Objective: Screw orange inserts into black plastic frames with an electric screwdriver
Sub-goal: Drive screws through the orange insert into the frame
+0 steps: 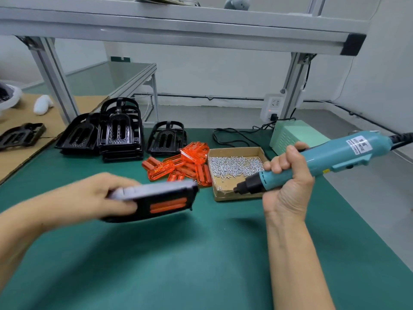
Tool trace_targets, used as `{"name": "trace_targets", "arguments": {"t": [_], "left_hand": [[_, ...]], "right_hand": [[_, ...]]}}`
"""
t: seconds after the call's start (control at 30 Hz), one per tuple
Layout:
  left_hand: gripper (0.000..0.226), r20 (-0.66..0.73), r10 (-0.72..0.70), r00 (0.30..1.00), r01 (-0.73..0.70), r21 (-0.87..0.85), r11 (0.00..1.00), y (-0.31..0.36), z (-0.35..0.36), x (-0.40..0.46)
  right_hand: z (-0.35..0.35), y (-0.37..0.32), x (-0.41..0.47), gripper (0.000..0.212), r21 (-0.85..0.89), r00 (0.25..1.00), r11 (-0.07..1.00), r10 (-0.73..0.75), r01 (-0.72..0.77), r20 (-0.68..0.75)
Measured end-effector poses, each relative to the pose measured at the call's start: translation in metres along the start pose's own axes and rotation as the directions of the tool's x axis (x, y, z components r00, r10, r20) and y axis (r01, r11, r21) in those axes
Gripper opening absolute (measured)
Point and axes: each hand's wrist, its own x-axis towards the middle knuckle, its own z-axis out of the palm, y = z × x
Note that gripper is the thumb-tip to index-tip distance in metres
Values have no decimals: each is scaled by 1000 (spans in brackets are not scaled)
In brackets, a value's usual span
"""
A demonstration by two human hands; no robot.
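Left hand (93, 198) grips blurred black frame (156, 204), orange insert (168, 205) seated.

The near half of the table (178, 265) lies bare green mat, open between the two forearms; farther back a row blocks the way: stacked black frames (120, 133) at left, a lone frame (166, 138) beside them, the heap of orange inserts (181, 164), then the screw box (234, 173); the green power unit (295, 135) and its cable (230, 136) fill the right rear corner; an aluminium beam (178, 25) spans overhead.
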Motion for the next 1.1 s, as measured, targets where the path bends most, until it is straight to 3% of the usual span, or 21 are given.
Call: {"name": "trace_targets", "arguments": {"t": [0.07,0.13,0.23,0.3,0.37,0.43,0.5,0.53,0.6,0.7,0.8,1.1], "left_hand": [[43,-27,234,972,-215,308,927,-8,27,-21],[47,22,385,923,-334,542,771,-12,56,-39],[50,76,413,907,-368,620,693,-10,85,-51],[50,37,404,914,-321,676,663,-4,95,-46],[50,-10,372,928,-278,646,711,5,100,-38],[46,-79,340,937,-279,417,865,12,96,-26],[36,-233,279,932,-235,200,951,17,86,-5],[29,-334,261,906,-212,176,961,19,80,10],[12,-446,238,863,-113,288,951,21,67,47],[15,-428,138,893,103,491,865,20,62,101],[13,-452,34,891,239,532,812,16,70,132],[8,-420,8,908,235,524,819,6,76,141]], "right_hand": [[1,1,-1,20,-5,1000,1000,-9,9,7],[2,3,-2,18,-10,1000,1000,-12,12,21],[4,6,-3,17,-31,999,999,-6,7,39],[4,8,-5,17,-51,999,999,-3,5,46],[4,10,-6,17,-66,999,998,4,0,50],[4,11,-7,17,-68,998,998,9,-5,56],[4,11,-7,17,-68,998,998,14,-10,59],[5,12,-7,17,-70,998,998,14,-10,60],[5,12,-7,17,-74,998,997,10,-5,64],[5,12,-8,19,-77,998,997,7,-3,64],[5,12,-7,20,-72,999,997,8,-4,49],[5,11,-7,17,-68,998,998,19,-15,67]]}}
